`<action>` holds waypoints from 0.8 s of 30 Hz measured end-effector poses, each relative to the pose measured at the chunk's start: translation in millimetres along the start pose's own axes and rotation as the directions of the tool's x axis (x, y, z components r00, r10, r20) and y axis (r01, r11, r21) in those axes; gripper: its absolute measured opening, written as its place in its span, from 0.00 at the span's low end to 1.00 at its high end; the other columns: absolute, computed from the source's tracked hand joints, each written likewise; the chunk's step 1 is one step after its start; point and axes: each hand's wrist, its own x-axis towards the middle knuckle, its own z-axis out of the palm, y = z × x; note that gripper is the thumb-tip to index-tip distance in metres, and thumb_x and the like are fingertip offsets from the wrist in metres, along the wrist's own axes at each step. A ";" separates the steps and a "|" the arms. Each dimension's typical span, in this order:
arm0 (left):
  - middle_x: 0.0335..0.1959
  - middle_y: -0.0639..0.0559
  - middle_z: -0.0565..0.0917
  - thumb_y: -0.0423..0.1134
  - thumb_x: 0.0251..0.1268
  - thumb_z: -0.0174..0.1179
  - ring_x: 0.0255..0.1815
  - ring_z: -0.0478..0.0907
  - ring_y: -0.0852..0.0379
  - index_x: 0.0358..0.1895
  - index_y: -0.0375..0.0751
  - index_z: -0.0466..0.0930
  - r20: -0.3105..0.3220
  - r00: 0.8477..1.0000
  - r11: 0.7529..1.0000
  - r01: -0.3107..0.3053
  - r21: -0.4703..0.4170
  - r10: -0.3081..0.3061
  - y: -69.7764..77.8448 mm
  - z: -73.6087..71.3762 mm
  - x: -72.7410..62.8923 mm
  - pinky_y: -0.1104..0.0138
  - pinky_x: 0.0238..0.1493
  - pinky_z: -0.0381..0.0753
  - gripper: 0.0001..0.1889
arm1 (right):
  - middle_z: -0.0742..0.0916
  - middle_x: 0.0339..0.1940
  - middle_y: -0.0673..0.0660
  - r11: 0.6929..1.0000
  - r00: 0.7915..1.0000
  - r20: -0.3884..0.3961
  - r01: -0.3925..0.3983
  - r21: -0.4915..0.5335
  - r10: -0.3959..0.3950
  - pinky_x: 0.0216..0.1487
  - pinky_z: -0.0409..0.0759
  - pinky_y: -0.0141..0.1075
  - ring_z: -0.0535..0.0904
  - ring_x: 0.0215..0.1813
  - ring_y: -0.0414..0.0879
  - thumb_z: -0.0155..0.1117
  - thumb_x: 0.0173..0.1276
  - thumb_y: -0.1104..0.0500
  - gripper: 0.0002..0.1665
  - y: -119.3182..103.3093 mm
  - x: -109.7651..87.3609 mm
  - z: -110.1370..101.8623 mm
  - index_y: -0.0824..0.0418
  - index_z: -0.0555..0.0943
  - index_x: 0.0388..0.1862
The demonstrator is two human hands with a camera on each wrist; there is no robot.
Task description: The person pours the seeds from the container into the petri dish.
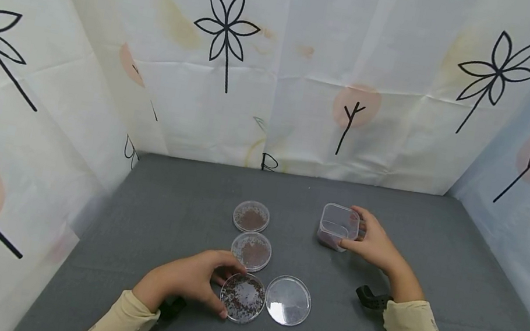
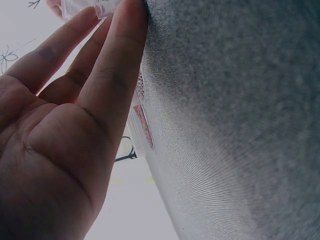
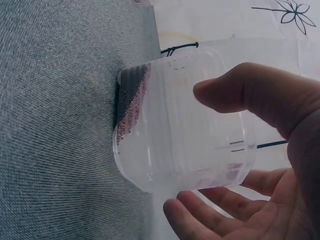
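My left hand (image 1: 194, 275) grips the edge of a clear round petri dish (image 1: 243, 299), with the thumb at its near side and the fingers at its far side. Dark reddish-brown grains lie scattered in that dish. Touching its right side is a clear petri dish lid (image 1: 288, 301) lying flat. In my right hand (image 1: 376, 243) is a clear square plastic container (image 3: 175, 120), held between thumb and fingers at its right side. Small reddish-brown grains (image 3: 134, 112) are banked against one side at its bottom. The container is on or just above the table; I cannot tell which.
Two more petri dishes with brown grains, a nearer one (image 1: 251, 250) and a farther one (image 1: 251, 217), line up behind the gripped dish. Everything stands on a grey cloth-covered table (image 1: 173, 202). Patterned white fabric (image 1: 320, 33) hangs along the back and sides.
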 end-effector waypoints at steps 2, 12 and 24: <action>0.62 0.51 0.81 0.37 0.42 0.89 0.59 0.81 0.53 0.65 0.44 0.81 0.000 1.000 1.000 0.000 0.001 0.000 -0.7 0.4 0.1 0.72 0.60 0.86 0.41 | 0.61 0.80 0.78 0.999 1.000 -0.004 0.020 -0.040 -0.020 0.67 0.77 0.70 0.62 0.77 0.79 0.76 0.70 0.58 0.58 -1.6 -0.5 -0.5 0.70 0.51 0.86; 0.62 0.51 0.81 0.36 0.43 0.89 0.58 0.81 0.55 0.66 0.44 0.81 0.007 1.000 1.000 0.009 0.009 -0.009 0.8 -1.1 0.5 0.71 0.60 0.86 0.40 | 0.66 0.79 0.73 0.983 0.996 -0.061 0.059 -0.174 -0.071 0.70 0.68 0.75 0.60 0.79 0.73 0.79 0.68 0.50 0.57 -24.7 -9.0 -4.9 0.64 0.57 0.86; 0.61 0.50 0.81 0.36 0.44 0.88 0.58 0.81 0.54 0.66 0.44 0.82 0.014 1.000 1.000 0.015 -0.001 -0.015 3.4 -1.9 -0.2 0.72 0.59 0.86 0.40 | 0.79 0.66 0.60 0.952 0.963 0.007 0.266 -0.155 -0.268 0.65 0.79 0.63 0.75 0.66 0.61 0.84 0.62 0.53 0.38 -53.3 -19.1 -1.7 0.57 0.80 0.70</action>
